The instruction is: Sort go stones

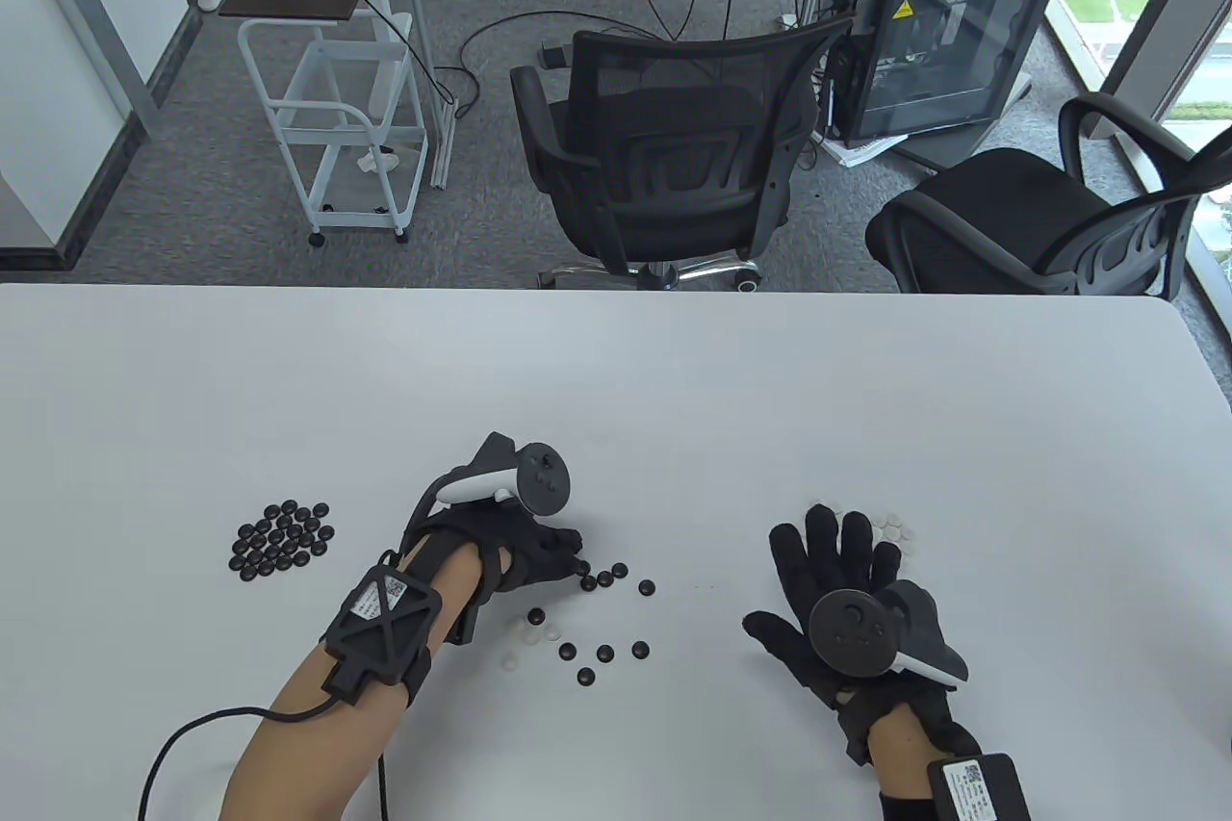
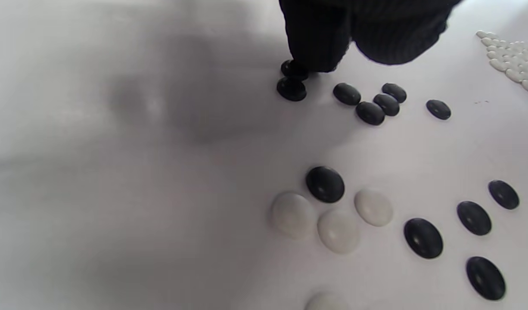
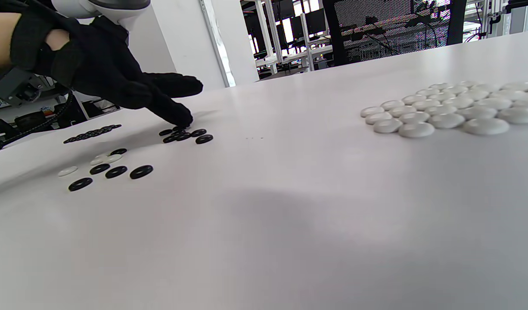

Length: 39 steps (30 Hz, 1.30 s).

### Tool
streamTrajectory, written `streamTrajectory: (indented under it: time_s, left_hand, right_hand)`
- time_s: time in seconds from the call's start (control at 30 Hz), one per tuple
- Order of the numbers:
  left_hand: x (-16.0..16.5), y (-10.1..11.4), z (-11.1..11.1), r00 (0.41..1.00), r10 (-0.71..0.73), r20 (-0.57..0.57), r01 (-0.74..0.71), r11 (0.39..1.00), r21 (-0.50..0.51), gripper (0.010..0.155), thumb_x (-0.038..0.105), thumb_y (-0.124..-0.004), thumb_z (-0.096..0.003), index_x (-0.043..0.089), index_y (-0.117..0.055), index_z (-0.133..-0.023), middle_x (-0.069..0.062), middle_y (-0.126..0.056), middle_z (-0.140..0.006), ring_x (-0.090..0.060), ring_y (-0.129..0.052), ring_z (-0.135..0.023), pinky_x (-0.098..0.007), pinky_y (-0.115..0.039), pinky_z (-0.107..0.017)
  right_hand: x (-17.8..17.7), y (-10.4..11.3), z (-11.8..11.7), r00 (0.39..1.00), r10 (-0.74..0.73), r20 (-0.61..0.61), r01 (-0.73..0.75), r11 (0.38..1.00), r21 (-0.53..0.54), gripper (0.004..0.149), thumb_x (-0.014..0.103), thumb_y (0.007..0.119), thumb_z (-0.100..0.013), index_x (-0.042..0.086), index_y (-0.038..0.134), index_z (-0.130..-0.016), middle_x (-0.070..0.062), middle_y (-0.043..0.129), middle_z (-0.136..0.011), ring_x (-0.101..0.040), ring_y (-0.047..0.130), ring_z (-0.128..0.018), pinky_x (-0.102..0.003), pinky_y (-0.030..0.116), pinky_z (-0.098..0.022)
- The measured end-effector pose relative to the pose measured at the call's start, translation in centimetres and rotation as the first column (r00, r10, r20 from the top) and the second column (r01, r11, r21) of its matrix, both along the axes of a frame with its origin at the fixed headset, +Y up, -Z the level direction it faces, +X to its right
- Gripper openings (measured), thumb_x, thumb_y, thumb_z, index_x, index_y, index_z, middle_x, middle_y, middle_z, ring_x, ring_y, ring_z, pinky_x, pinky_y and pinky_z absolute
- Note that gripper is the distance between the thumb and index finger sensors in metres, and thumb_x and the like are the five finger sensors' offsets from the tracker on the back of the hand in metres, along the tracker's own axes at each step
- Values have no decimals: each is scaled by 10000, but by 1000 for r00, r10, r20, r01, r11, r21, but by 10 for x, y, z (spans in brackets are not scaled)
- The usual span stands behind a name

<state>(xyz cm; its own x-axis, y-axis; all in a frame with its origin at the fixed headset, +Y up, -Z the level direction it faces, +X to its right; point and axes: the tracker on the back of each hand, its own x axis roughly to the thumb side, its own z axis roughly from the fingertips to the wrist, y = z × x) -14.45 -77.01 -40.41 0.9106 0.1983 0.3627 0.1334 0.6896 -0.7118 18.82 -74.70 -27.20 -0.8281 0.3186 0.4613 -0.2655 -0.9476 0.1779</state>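
Two hands: both are yours, gloved, over the white tabletop [image 1: 674, 397].
Left hand [image 1: 525, 551]: your fingertips [image 2: 315, 56] press down on a black stone [image 2: 293, 69] at the edge of the loose stones; whether they pinch it, you cannot tell.
Right hand [image 1: 837, 571]: fingers spread straight, holding nothing, just beside the white pile [image 3: 449, 107].
Black pile [image 1: 281, 540]: far left, well apart.
Mixed stones [image 1: 587, 619]: black and white, scattered between your hands.

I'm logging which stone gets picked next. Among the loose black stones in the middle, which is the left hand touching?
The black stone under the left hand's fingertips, at the left end of the upper cluster, beside another black stone; the rest lie untouched.
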Motion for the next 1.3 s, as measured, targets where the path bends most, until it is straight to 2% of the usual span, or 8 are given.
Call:
streamTrajectory:
  time_s: [0.1,0.3,0.47,0.63,0.9,1.13,1.3]
  left_hand:
    - [-17,1,-9,997,6,-82,-5,1000,15,596,549,-573,-576,371,-568,-1145,-189,120,-1137,-524,189,-941,-815,37,-524]
    - [-77,6,-28,958,-43,-284,43,999,-5,604,556,-564,-571,351,-610,-1137,-178,120,-1140,-523,197,-939,-813,47,-519]
    - [-132,8,-29,900,-58,-432,50,998,-30,599,553,-566,-570,345,-643,-1126,-175,108,-1145,-523,193,-941,-812,49,-516]
    - [-171,9,-24,858,-70,-508,57,998,-41,609,553,-566,-569,332,-643,-1131,-177,111,-1143,-525,195,-939,-812,49,-516]
    - [-199,12,-17,823,-127,-553,112,992,-62,615,555,-568,-567,335,-635,-1137,-177,116,-1141,-522,197,-939,-811,52,-513]
    - [-208,14,-14,811,-165,-561,153,986,-68,618,554,-571,-565,333,-638,-1139,-174,110,-1145,-520,197,-942,-809,57,-512]
    - [-208,18,-14,816,-143,-561,132,989,-60,627,554,-569,-564,325,-631,-1144,-179,114,-1143,-521,199,-940,-810,57,-512]
  right_hand:
    - [1,1,0,1000,-5,2,5,1000,1,871,475,550,-604,-116,184,-1129,-516,12,-1032,-724,-58,-818,-879,79,-493]
    - [3,1,1,1000,-9,5,9,1000,-2,872,477,550,-603,-113,182,-1130,-516,8,-1032,-722,-60,-819,-880,77,-493]
    - [6,3,1,1000,-16,12,16,1000,5,871,476,547,-605,-115,182,-1131,-515,7,-1033,-723,-61,-819,-880,76,-493]
    - [5,2,0,1000,-9,10,9,1000,1,873,477,548,-603,-115,182,-1130,-517,8,-1031,-724,-61,-817,-880,76,-493]
    - [3,1,0,1000,-1,9,1,1000,-12,869,477,545,-606,-114,182,-1130,-516,7,-1031,-725,-61,-816,-880,76,-492]
    - [2,0,-1,1000,8,9,-8,1000,-29,873,477,547,-605,-117,179,-1129,-517,2,-1028,-726,-64,-813,-881,77,-490]
    - [3,2,0,1000,0,13,0,1000,-19,871,477,545,-606,-115,178,-1130,-516,2,-1029,-726,-64,-814,-881,76,-491]
